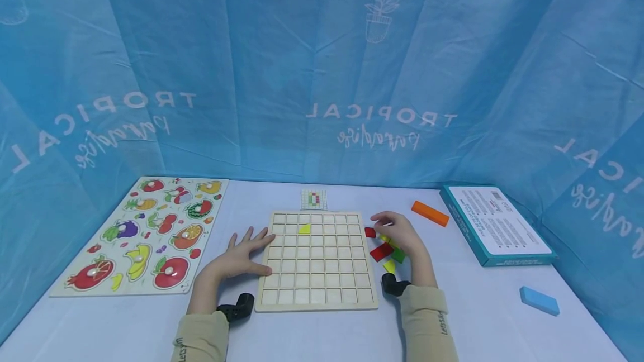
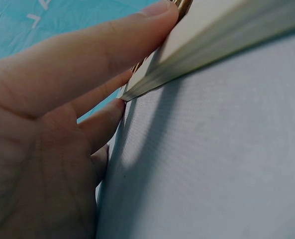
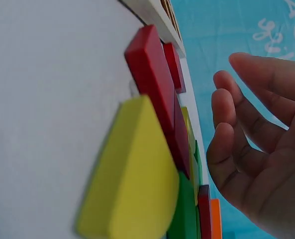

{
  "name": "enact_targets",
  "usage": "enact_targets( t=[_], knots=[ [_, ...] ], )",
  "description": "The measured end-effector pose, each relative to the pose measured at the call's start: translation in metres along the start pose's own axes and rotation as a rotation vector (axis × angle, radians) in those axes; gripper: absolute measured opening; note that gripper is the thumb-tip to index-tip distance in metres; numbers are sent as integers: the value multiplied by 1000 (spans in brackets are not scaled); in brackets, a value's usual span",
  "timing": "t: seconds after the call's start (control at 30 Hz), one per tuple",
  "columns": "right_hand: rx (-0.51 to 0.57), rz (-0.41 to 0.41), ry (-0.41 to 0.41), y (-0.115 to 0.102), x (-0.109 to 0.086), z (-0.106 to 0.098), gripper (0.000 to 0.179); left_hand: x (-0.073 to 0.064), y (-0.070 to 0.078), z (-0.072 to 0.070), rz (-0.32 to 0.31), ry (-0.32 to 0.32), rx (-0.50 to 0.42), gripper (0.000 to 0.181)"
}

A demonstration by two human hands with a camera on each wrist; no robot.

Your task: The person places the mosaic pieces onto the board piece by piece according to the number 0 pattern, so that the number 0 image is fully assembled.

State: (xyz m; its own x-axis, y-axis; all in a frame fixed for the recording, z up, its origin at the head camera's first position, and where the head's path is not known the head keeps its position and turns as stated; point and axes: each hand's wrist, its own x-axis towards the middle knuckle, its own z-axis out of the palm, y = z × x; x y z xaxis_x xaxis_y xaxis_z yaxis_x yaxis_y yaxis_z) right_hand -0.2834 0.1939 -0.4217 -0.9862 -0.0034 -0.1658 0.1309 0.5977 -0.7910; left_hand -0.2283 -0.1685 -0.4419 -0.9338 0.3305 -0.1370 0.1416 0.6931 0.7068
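Note:
A pale wooden grid board point(image 1: 318, 281) lies flat in the middle of the table, with one yellow piece point(image 1: 304, 229) in an upper cell. My left hand point(image 1: 238, 257) rests at the board's left edge, fingers spread, thumb and fingertips touching the rim. Over a small pile of blocks right of the board hovers my right hand point(image 1: 401, 233), its fingers loosely bent and holding nothing in the right wrist view. Below it lie a red block point(image 1: 381, 252), a green block point(image 1: 398, 255), a yellow block point(image 1: 389, 266) and a smaller red block point(image 1: 370, 232); the hand partly covers others.
A small pattern card point(image 1: 314, 199) lies beyond the board. To the left is a fruit puzzle board point(image 1: 151, 228). An orange block point(image 1: 430, 213), a teal box point(image 1: 498, 222) and a blue block point(image 1: 539, 300) lie to the right. A blue curtain point(image 1: 282, 71) hangs behind the table.

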Motion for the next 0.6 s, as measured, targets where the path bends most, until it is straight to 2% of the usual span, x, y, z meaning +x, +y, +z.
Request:
enact_targets(
  t=[0.17, 0.33, 0.6],
  knots=[
    [-7, 12, 1, 2, -4, -4, 27, 0, 0, 1, -3, -2, 0, 87],
    [-4, 4, -7, 9, -2, -7, 34, 0, -1, 1, -3, -4, 2, 87],
    [-47, 34, -3, 15, 3, -8, 38, 0, -1, 0, -5, -6, -3, 87]
  ],
)
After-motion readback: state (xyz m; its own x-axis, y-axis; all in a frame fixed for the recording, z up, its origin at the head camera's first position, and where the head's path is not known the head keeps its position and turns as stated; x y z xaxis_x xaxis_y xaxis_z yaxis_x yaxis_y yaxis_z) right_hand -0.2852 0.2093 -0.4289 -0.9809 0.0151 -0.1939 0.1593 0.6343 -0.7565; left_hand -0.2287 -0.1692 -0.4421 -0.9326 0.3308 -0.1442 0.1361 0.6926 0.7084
